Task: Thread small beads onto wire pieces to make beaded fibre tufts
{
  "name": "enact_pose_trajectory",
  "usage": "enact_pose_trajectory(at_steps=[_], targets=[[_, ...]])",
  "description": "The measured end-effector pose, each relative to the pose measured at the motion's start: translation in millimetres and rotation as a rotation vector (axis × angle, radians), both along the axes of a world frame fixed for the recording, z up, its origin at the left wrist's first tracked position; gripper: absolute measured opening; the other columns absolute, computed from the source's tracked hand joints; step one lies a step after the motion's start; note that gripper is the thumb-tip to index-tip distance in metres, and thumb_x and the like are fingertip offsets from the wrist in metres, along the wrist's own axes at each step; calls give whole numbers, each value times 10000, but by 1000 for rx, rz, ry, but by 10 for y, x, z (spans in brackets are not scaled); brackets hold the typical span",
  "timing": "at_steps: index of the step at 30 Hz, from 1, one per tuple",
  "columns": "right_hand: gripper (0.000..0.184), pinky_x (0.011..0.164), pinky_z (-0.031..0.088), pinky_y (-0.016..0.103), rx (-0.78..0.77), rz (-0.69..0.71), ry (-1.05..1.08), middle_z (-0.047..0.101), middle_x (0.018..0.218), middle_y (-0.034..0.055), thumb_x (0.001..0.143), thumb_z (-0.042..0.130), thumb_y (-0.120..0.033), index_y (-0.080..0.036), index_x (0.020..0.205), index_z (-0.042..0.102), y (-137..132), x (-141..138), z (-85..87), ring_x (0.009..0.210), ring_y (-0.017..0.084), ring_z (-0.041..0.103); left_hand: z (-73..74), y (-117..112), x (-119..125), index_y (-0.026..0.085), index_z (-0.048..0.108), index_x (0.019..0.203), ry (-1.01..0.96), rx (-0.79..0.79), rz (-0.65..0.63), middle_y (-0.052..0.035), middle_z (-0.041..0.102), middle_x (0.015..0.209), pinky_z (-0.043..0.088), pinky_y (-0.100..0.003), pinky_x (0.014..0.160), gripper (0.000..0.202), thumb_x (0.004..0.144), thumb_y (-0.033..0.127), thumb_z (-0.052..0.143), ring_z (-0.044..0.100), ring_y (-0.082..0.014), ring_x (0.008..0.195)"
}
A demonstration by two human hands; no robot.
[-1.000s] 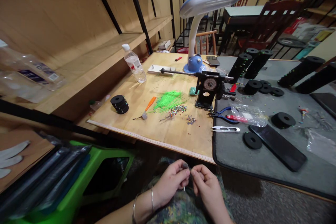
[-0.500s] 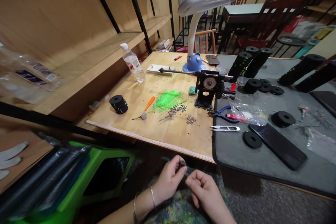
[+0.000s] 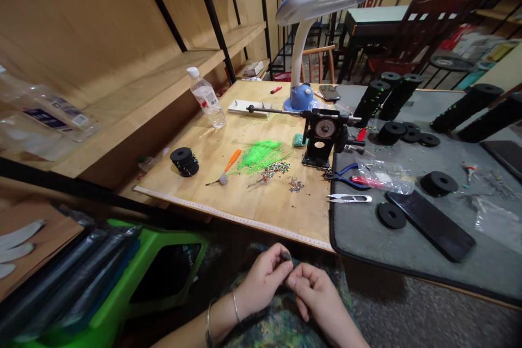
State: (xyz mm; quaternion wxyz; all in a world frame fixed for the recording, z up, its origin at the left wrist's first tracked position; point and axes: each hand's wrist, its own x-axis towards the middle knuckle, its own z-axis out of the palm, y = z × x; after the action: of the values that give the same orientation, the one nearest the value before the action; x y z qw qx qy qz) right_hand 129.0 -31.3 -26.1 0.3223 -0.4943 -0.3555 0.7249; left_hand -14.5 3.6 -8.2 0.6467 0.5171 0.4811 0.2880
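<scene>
My left hand (image 3: 267,274) is closed over my lap, below the table's front edge. Between its fingers shows a bit of a small dark thing (image 3: 286,256), too hidden to name. Close beside it, my right hand (image 3: 312,288) is pinched, thumb against forefinger; whatever lies in the pinch is too small to make out. On the wooden table (image 3: 261,217) ahead lie a heap of bright green strands (image 3: 263,155), a pile of colourful beads (image 3: 278,168), small metallic pieces (image 3: 296,184) and an orange-handled tool (image 3: 232,160).
A black winding device (image 3: 320,136) with a long rod stands mid-table, before a desk lamp (image 3: 302,97). Black foam spools (image 3: 184,161) sit at left. The grey mat (image 3: 367,244) holds thread snips (image 3: 349,198), blue-handled pliers (image 3: 345,175), a phone (image 3: 434,225) and more spools. A bottle (image 3: 207,99) stands near the shelf.
Both hands stay close together in nearly the same pose. My left hand has shifted very slightly toward the right hand. Nothing on the table has moved.
</scene>
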Motion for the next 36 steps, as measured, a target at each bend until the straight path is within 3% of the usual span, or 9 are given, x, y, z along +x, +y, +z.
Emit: enact_pose_trajectory(at_steps=[10,16,21,27,36], targets=[[455,341,147,182,-11,-39,9,409,316,-116,728,624,-628,-199,671,483,-3,5,-78,277,48,243,23,-31,-18,168,497,822,102,115,-27,16,479,714,385,-244,646,90,860,249,505,457,-135,680],[483,348,156,179,4,-65,0,418,327,-111,712,618,-659,-203,670,464,32,21,-8,284,46,243,84,-35,-57,177,516,829,207,245,-79,23,490,692,350,-227,595,87,876,247,493,443,-124,624],[498,346,180,169,28,-109,3,430,341,-120,704,617,-674,-203,789,478,48,35,21,289,57,262,131,-50,-75,176,543,856,257,308,-131,15,517,695,341,-234,604,85,879,234,485,464,-129,624],[475,356,172,170,45,-155,-14,405,328,-119,720,614,-659,-203,740,483,48,44,7,290,57,258,144,-54,-52,172,552,828,218,275,-135,13,511,681,339,-236,599,106,876,243,489,453,-130,624],[470,369,150,174,54,-257,-12,396,325,-115,736,616,-650,-205,695,468,53,69,-10,303,52,235,71,-61,-18,170,515,788,69,82,-66,17,491,685,371,-229,615,57,827,211,521,455,-128,647]])
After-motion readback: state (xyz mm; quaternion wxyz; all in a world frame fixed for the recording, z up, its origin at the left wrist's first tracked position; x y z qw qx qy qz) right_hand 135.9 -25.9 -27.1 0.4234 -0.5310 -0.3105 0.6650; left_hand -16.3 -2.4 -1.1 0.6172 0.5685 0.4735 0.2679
